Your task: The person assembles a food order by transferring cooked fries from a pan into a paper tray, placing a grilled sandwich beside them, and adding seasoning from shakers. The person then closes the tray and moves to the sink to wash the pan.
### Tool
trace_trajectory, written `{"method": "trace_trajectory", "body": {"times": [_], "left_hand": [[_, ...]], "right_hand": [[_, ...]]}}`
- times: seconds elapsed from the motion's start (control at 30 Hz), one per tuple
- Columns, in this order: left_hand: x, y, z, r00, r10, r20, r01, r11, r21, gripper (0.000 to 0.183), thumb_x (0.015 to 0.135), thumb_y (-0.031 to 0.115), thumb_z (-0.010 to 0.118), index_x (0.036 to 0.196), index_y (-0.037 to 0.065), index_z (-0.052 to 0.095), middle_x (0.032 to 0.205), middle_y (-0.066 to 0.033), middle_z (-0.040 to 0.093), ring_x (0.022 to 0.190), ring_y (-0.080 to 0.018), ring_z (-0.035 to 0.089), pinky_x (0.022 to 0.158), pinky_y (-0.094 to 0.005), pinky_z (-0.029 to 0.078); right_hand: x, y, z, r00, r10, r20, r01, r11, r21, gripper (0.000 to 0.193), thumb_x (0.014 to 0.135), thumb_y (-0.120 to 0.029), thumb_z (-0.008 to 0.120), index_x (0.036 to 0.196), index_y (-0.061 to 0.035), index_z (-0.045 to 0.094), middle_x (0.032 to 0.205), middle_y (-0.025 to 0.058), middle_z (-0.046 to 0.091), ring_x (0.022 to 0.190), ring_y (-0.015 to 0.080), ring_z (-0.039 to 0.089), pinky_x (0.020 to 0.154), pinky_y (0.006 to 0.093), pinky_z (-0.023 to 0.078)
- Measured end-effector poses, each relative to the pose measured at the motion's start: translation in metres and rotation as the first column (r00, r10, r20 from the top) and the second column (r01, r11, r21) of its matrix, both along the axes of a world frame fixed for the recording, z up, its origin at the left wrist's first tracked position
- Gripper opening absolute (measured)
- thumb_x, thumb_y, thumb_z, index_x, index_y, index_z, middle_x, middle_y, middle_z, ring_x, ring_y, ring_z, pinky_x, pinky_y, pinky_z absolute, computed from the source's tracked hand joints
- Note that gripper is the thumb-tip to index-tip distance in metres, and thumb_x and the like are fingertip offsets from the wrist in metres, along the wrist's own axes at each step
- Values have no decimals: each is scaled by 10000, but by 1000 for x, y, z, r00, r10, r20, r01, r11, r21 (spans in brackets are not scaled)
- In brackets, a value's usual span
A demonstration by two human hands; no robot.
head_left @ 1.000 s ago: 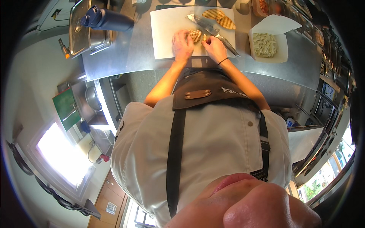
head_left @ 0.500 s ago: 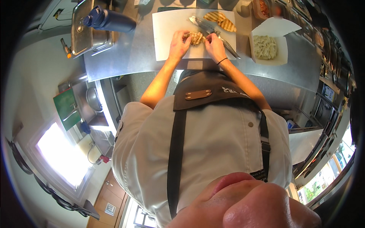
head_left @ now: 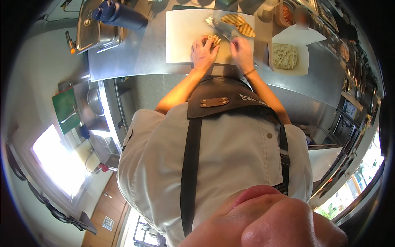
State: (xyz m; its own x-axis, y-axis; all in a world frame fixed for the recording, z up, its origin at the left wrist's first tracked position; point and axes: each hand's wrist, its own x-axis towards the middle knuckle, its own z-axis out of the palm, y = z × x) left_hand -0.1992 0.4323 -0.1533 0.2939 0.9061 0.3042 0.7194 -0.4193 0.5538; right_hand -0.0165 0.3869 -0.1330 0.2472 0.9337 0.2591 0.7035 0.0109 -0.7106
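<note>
On the white cutting board (head_left: pixel 179 37), my left hand (head_left: pixel 202 55) curls its fingers over a small bunch of grilled chicken (head_left: pixel 213 40) with dark char marks. My right hand (head_left: pixel 242 53) is closed on the handle of a chef's knife (head_left: pixel 222 29), somewhat blurred. The blade slants away to the far left, past the chicken, and most of the handle is hidden under the hand. More grilled chicken (head_left: pixel 246 30), in flat striped pieces, lies at the board's far right corner, beyond the knife.
Right of the board stands an open white takeaway box (head_left: pixel 302 61) of pale penne-like pasta (head_left: pixel 284 56). A blue bottle (head_left: pixel 123 16) and metal pans (head_left: pixel 88 31) are at the far left of the steel counter (head_left: pixel 135 53). A tub of red diced food (head_left: pixel 286 14) stands far right.
Both hands were on the chicken. My right hand has left it, moved right and taken hold of the knife handle; my left hand has shifted slightly right, over the chicken.
</note>
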Motion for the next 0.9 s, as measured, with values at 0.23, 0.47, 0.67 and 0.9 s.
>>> {"method": "trace_trajectory", "body": {"times": [0.23,0.47,0.67,0.9], "left_hand": [[8,-2,-11,998,31,50,-34,997,72,346,829,315,827,1092,135,692,1329,-98,541,1242,-343,508,1032,-471,458],[14,-3,-17,991,100,85,-107,991,81,328,818,260,834,1072,119,682,1291,-77,572,1178,-318,560,938,-435,528],[15,0,-21,964,144,225,-160,986,56,307,797,231,850,1024,100,688,1205,-68,637,1115,-311,586,898,-426,532],[17,-9,-13,943,131,307,-161,984,75,311,776,183,871,1000,79,682,1143,-102,654,1045,-302,589,872,-403,519]], "right_hand": [[60,-31,1,944,241,224,-200,961,-190,378,882,-129,702,1243,-52,625,1121,219,618,935,382,643,850,424,530],[97,-23,-2,935,149,-322,-292,839,-459,320,988,-236,579,1201,1,615,960,228,675,894,367,668,802,414,517],[78,-15,-7,899,361,-250,-439,759,-481,305,1031,-294,539,1092,-5,616,870,252,663,819,432,652,748,472,500],[81,-21,19,884,386,-264,-467,745,-476,295,1028,-286,550,1050,-2,628,844,252,661,778,413,653,723,471,499]]}}
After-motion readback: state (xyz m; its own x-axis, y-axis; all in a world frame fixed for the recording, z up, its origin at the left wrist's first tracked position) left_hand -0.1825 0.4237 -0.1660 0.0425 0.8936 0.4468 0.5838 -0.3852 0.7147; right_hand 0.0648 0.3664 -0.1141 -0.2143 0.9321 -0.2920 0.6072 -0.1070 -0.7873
